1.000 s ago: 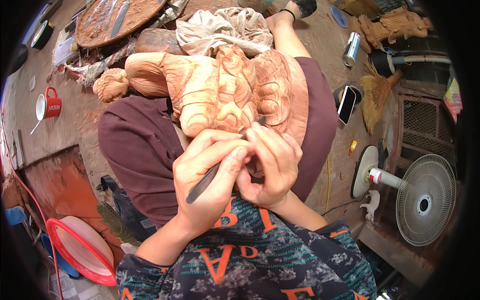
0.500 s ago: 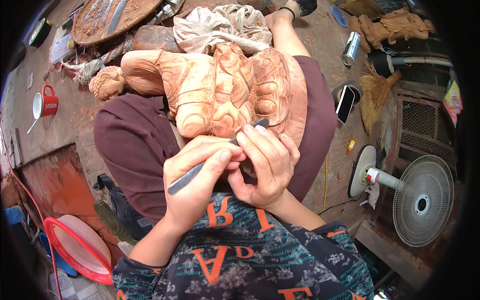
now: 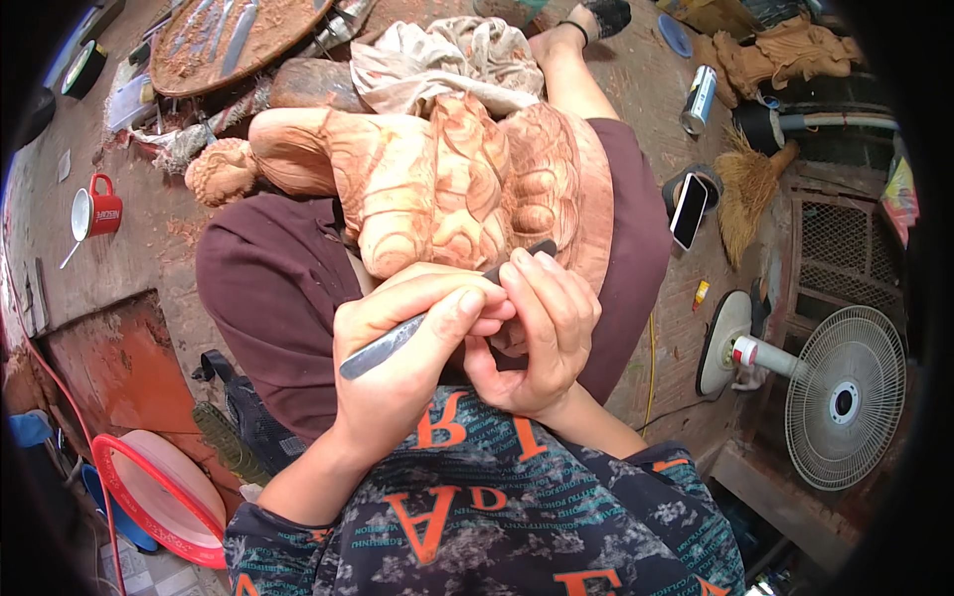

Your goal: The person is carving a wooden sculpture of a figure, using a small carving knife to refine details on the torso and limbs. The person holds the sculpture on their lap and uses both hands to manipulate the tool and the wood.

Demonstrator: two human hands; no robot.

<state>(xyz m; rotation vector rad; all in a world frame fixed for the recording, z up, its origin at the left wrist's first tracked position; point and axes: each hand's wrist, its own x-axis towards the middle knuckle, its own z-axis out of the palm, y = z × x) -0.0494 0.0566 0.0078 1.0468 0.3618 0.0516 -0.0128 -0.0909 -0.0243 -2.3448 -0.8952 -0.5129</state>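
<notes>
A reddish carved wooden statue (image 3: pixel 397 199) lies across my lap, its curly-haired head at the left and its broad base at the right. Low over its near side I hold a flat, dark metal carving chisel (image 3: pixel 386 346). My left hand (image 3: pixel 402 323) is wrapped around the chisel, with the rear end sticking out past the palm. The fingers of my right hand (image 3: pixel 545 333) are bent against the front part, close to the tip. Where the tool meets the wood is hidden behind my fingers.
Beyond the statue are a bunched cloth (image 3: pixel 447 60) and a round tray (image 3: pixel 268 50) with several metal tools. A red mug (image 3: pixel 102 211) stands at left. On the right are a phone (image 3: pixel 688 212), a spray can (image 3: pixel 699 99), a straw broom (image 3: pixel 745 184) and a fan (image 3: pixel 845 397).
The whole view has shifted slightly. Both hands and the chisel have slid a little to the right along the statue's near side; the grip looks the same.
</notes>
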